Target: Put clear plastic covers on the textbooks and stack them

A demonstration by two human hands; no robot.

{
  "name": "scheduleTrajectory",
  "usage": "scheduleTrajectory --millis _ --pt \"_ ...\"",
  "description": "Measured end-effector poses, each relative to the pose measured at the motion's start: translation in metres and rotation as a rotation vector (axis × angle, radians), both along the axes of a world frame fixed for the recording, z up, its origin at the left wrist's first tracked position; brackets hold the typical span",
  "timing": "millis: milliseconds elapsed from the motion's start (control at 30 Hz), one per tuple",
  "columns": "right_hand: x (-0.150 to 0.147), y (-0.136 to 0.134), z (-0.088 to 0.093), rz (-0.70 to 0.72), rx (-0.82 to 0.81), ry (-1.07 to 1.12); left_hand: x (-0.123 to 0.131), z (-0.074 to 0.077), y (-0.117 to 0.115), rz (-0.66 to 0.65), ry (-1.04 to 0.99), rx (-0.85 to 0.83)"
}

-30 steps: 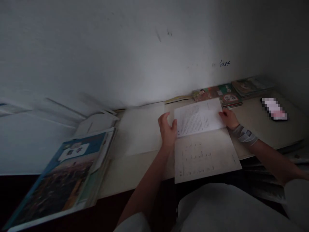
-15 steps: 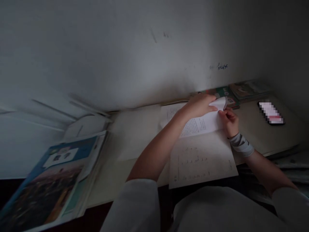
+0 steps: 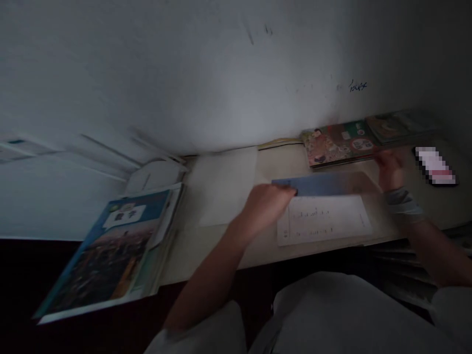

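Note:
A printed booklet (image 3: 324, 219) lies on the desk before me, its white page facing up in the lower part. Above that page, a blue cover (image 3: 320, 184) is blurred by motion. My left hand (image 3: 271, 201) is closed at the booklet's left side, with the fingers curled over its edge. Something small and dark shows at the fingertips, too unclear to name. My right hand (image 3: 391, 169) is lifted by the booklet's far right corner, smeared by motion, so its fingers cannot be made out. A grey band (image 3: 403, 202) wraps the right wrist.
Textbooks (image 3: 337, 142) lie along the wall at the back. A phone (image 3: 437, 166) rests at the right. A pale sheet (image 3: 228, 184) lies left of the booklet. At the left stands a stack topped by a blue textbook (image 3: 114, 250), reaching over the desk's front edge.
My hands have moved apart from the raised pages, the left one to the booklet's left side. The blue cover now shows where printed pages were. The whole view has shifted.

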State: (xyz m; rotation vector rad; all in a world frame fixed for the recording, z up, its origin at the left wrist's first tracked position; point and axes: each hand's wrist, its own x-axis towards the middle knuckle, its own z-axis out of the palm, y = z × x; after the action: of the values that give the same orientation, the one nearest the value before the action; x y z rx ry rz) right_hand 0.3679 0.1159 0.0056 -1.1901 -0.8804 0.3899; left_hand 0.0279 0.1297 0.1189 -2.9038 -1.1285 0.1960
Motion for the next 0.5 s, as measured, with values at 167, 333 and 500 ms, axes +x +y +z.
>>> scheduleTrajectory --millis 167,333,500 --pt "-0.015 -0.050 0.024 0.178 -0.085 -0.578 -0.013 -0.078 -0.059 -0.160 -0.005 0.030" --pt "-0.090 -0.096 0.007 0.477 -0.116 -1.449 -0.024 -0.128 -0.081 0.002 -0.216 -0.019" --pt "-0.104 -0.110 -0.023 0.298 -0.338 -1.518 -0.040 -0.140 -0.069 0.476 -0.945 -0.405"
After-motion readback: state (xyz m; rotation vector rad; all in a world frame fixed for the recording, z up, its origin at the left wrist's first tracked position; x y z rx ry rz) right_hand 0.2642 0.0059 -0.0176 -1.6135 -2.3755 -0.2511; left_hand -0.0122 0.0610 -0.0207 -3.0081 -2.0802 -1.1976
